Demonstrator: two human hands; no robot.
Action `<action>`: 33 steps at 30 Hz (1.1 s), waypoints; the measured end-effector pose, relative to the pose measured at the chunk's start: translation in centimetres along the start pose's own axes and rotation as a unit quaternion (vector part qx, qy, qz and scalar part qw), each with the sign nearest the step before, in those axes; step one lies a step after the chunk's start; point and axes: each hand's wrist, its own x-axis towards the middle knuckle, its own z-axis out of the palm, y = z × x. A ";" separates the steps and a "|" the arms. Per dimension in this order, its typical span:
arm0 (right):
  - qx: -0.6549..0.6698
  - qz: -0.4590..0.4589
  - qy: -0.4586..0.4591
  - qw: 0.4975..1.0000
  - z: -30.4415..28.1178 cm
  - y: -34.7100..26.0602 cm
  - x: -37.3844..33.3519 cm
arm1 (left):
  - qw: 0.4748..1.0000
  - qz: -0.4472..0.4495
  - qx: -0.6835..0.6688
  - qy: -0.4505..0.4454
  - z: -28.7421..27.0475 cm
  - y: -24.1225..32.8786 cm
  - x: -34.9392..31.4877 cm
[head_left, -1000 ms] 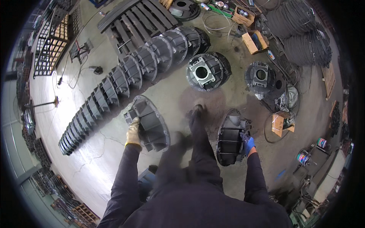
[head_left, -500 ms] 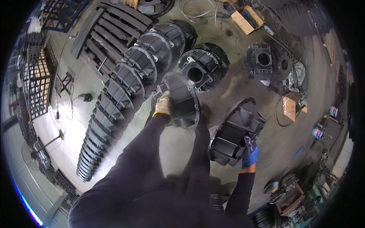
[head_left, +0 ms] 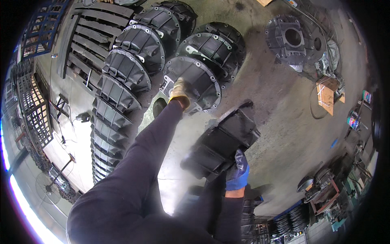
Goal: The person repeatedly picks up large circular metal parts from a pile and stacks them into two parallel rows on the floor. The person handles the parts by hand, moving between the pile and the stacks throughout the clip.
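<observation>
Two dark housings, one per hand

Left hand (head_left: 178, 94) grasped left housing (head_left: 198, 79) by its near edge, just in front of grouped housings (head_left: 203, 45) — contact unclear; a swing could knock them. Its bolt-holed rim faced upper right. Right hand (head_left: 238, 171) clutched right housing (head_left: 221, 140), lower in view, blurred; its weight might twist a one-handed hold loose. Long axis — lower left to upper right.

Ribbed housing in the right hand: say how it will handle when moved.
The ribbed housing is probably stiff and heavy, judging by its metal-looking walls and ribs. It may tilt or swing, since the right hand grips it near one side.
</observation>
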 end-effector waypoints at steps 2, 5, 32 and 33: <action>0.028 0.023 -0.026 0.999 0.5 1.6 0.3 | 0.948 0.143 0.283 0.028 -0.2 -0.6 1.9; -0.010 0.087 0.008 0.996 0.7 3.5 1.1 | 0.631 0.371 0.682 -0.018 -2.9 -1.5 6.5; 0.311 0.116 0.071 0.940 7.5 17.4 0.5 | 0.360 0.168 0.912 -0.099 -25.4 26.9 -33.6; 0.336 0.135 0.045 0.931 8.4 18.3 0.9 | 0.437 0.117 0.890 -0.059 -27.8 27.7 -35.5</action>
